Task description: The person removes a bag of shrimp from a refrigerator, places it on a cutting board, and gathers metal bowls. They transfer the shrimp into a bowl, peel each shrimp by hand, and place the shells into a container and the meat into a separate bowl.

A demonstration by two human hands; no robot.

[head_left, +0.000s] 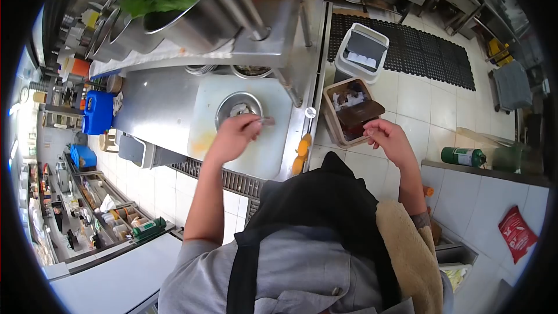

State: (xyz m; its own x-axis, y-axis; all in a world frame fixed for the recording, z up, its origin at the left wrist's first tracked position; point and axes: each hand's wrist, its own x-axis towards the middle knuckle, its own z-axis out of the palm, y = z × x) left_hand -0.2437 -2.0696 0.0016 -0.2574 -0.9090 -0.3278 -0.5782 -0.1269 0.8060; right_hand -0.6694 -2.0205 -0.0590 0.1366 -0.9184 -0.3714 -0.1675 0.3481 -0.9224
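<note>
My left hand [239,134] is closed over the near edge of a metal bowl [220,109]. A small pinkish-brown piece [267,121] sticks out from its fingertips; its kind is not clear. Pale, glossy pieces [239,108] lie in the bowl, which stands on a white cutting board [270,151]. My right hand [385,136] is at the near right edge of a brown-lined waste bin [330,117] whose dark flap [357,114] is tilted. The right fingers are pinched together; what they hold, if anything, is too small to make out.
A second bin [381,36] stands beyond the first. A steel shelf [256,58] with metal containers [197,29] overhangs the counter's far side. Orange-yellow objects [302,152] sit at the counter's right edge. A black rubber mat [427,58] covers part of the tiled floor.
</note>
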